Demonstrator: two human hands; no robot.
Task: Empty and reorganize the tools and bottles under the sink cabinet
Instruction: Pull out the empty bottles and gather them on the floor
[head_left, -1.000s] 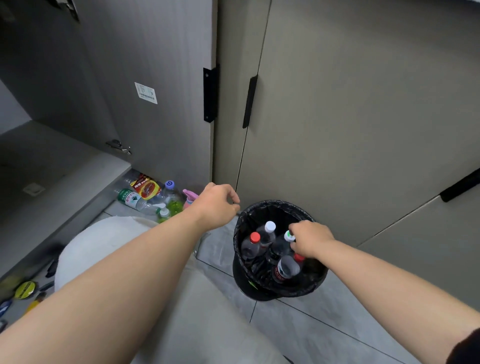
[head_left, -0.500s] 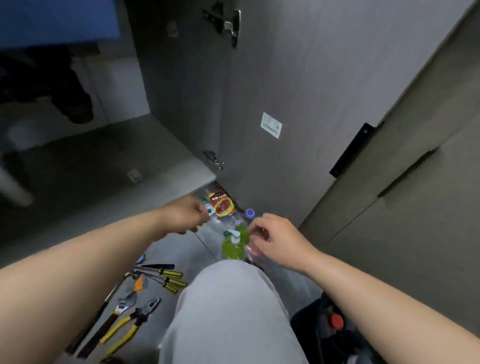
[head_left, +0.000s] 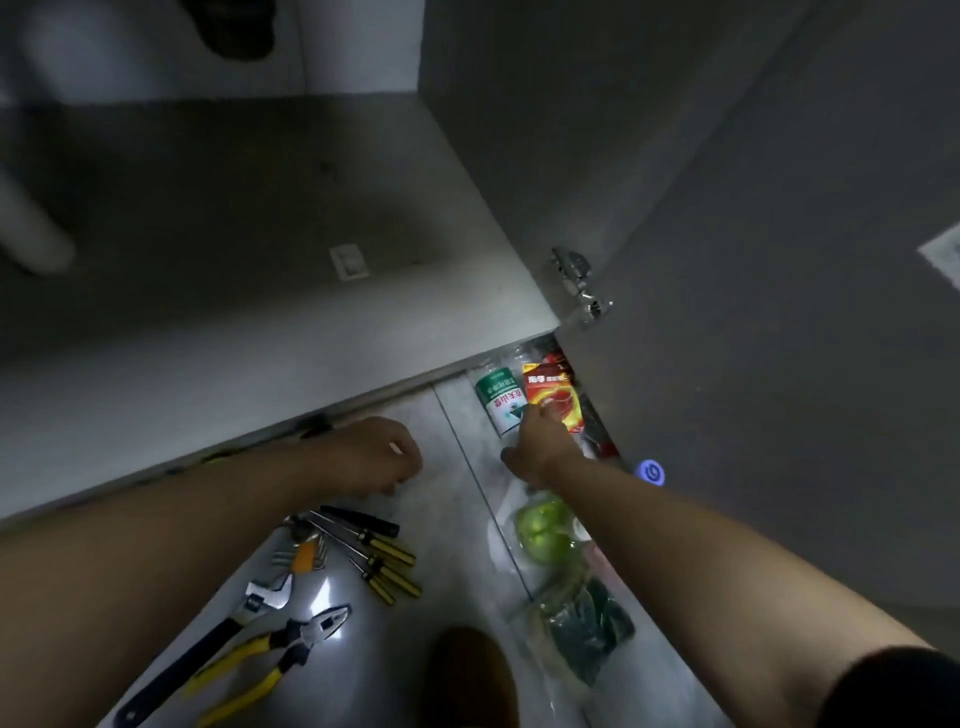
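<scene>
Plastic bottles lie on the floor along the open cabinet door: a green-labelled bottle, a red-labelled bottle, a blue cap and a green bottle. My right hand reaches over them, fingertips touching the red-labelled bottle. My left hand hovers above the floor tiles with its fingers curled, holding nothing. Tools lie in front of me: yellow-handled screwdrivers, hex keys, an adjustable wrench and yellow pliers.
The grey cabinet floor is bare and dark, with a hinge on the door. A dark green pouch in clear wrap lies near my right forearm. A brown rounded shape sits at the bottom centre.
My view swung left from the black bin of bottles to the open cabinet and tools. My right hand left the bin and moved forward onto the red-labelled bottle.
</scene>
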